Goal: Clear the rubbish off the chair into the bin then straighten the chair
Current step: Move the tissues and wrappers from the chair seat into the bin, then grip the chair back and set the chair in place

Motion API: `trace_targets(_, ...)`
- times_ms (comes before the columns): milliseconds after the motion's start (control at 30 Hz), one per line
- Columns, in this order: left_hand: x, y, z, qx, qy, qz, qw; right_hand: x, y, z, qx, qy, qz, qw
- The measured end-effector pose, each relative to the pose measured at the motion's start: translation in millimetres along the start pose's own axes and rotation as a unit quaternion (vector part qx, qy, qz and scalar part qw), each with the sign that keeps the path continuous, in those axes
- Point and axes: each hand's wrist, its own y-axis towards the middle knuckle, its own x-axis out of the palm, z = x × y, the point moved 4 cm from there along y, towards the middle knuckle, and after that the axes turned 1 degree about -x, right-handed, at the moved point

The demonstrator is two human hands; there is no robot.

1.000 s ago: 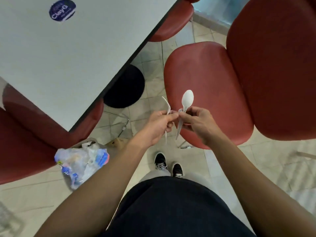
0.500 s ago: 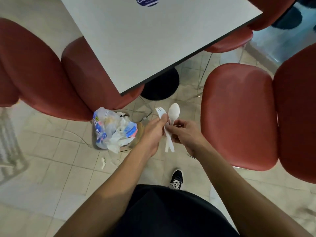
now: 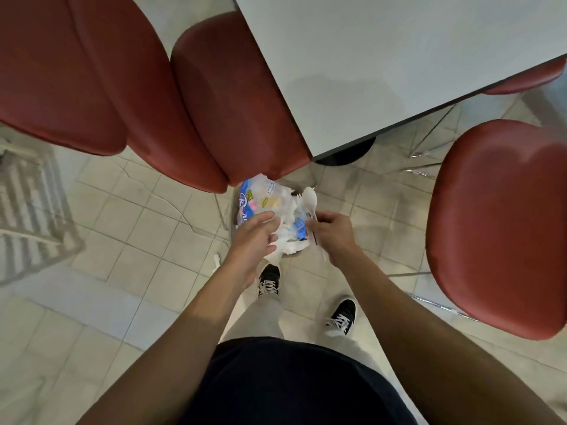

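A small bin (image 3: 237, 216) stuffed with white and blue plastic wrappers (image 3: 260, 199) stands on the tiled floor under the edge of a red chair. My right hand (image 3: 333, 231) holds a white plastic spoon (image 3: 310, 199) and a fork together above the bin's right side. Over the wrappers hovers my left hand (image 3: 256, 234), fingers spread and holding nothing. The red chair (image 3: 497, 222) on the right has a bare seat and stands at an angle to the table.
A white table (image 3: 383, 65) fills the top right, with its black base (image 3: 346, 153) beneath. Two more red chairs (image 3: 122, 87) stand at the upper left. A scrap of white litter (image 3: 217, 259) lies on the floor. My feet (image 3: 270, 279) are just behind the bin.
I have turned left from the chair on the right, towards the bin. My left hand has let go of the cutlery and opened over the wrappers. My right hand has carried the spoon and fork over the bin.
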Motion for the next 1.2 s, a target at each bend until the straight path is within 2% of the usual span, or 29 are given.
trace_targets(200,-36.9,23.4,0.6,-0.010,0.012,-0.019,1.000,40.9,47.2,23.5,0.035,-0.049,0.107,0.992)
trace_targets(333,-43.5,31.6,1.9,-0.015,0.029,-0.031,0.999,62.6,62.6,34.7,0.047,-0.126,0.088,0.987)
trace_targets(567,-33.9,35.6,13.0,-0.011,0.041,-0.066,0.997,58.8,61.2,38.9,0.054,-0.181,0.088,0.978)
trace_targets(700,-14.2,35.9,15.8,0.004,0.066,-0.080,0.995,41.4,53.9,39.6,0.038,-0.142,0.107,0.983)
trace_targets(900,33.0,24.0,14.0,0.017,0.104,-0.101,0.989,3.7,39.8,38.7,0.012,-0.082,0.085,0.993)
trace_targets(1067,66.1,6.1,8.8,0.021,0.111,-0.072,0.991,-58.3,25.6,65.0,0.010,-0.025,0.105,0.994)
trace_targets(1200,102.2,-12.7,-2.6,0.041,0.127,-0.087,0.987,-116.8,4.6,81.4,0.012,0.013,0.125,0.992)
